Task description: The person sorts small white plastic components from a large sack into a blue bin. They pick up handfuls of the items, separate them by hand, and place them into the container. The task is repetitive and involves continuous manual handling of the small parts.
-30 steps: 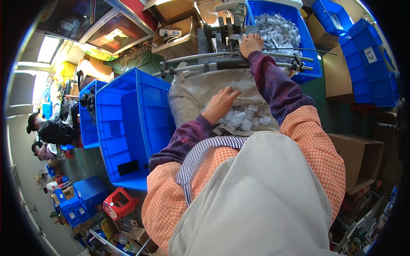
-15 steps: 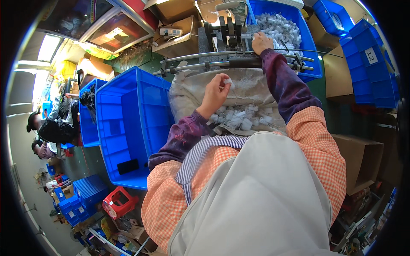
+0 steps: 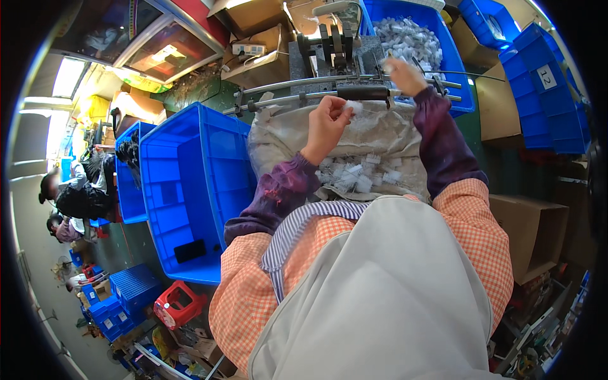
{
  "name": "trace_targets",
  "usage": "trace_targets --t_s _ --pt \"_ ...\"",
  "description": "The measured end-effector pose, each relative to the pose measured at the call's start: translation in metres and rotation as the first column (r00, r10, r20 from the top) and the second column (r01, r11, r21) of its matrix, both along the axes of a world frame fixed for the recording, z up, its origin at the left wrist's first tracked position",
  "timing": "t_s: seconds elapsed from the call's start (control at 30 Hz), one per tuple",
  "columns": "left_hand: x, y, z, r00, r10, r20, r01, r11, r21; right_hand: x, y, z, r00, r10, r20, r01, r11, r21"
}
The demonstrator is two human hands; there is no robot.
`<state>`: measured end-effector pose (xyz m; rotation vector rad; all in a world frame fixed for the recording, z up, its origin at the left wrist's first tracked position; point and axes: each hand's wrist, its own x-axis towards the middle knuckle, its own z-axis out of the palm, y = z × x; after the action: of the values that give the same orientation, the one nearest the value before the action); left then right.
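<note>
White plastic piece (image 3: 352, 108) sits pinched in the left hand (image 3: 327, 120); right hand (image 3: 404, 75) grips another.

The cloth sack (image 3: 380, 136) looks like coarse, matt grey fabric, wrinkled all over. On it lie small white plastic pieces (image 3: 354, 174), slightly translucent. Just above the sack runs a smooth metal rail (image 3: 297, 82) with a dull shine. Left of the sack, the blue crate (image 3: 190, 190) is hard glossy plastic. Right of it, the cardboard box (image 3: 532, 234) is matt brown.
</note>
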<state>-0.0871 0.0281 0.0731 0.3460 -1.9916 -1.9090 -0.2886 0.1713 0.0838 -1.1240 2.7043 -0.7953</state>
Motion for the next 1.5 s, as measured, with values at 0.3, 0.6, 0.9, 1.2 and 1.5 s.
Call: trace_targets --t_s 0.3,0.6,0.9,1.2,1.5 --pt "0.03 -0.023 -0.016 0.906 0.105 0.41 0.287 0.561 -0.777 -0.001 -0.046 -0.04 0.983 -0.022 -0.18 -0.017 0.977 -0.212" --pt "0.104 -0.019 -0.082 0.766 0.017 0.642 0.638 0.093 -0.764 -0.046 -0.078 -0.077 0.871 -0.124 -0.476 0.16 0.986 0.037" --pt "0.1 -0.038 -0.09 0.703 -0.098 0.704 0.708 0.191 -0.68 -0.049 -0.079 -0.079 0.894 -0.128 -0.43 0.155 0.988 0.028" --pt "0.073 -0.046 -0.045 0.804 -0.066 0.591 0.588 0.244 -0.771 -0.053 -0.078 -0.073 0.953 -0.164 -0.253 0.186 0.98 0.067" --pt "0.068 -0.035 -0.047 0.936 0.01 0.353 0.344 0.193 -0.919 -0.034 -0.066 -0.05 0.878 -0.315 -0.362 0.413 0.879 0.238"
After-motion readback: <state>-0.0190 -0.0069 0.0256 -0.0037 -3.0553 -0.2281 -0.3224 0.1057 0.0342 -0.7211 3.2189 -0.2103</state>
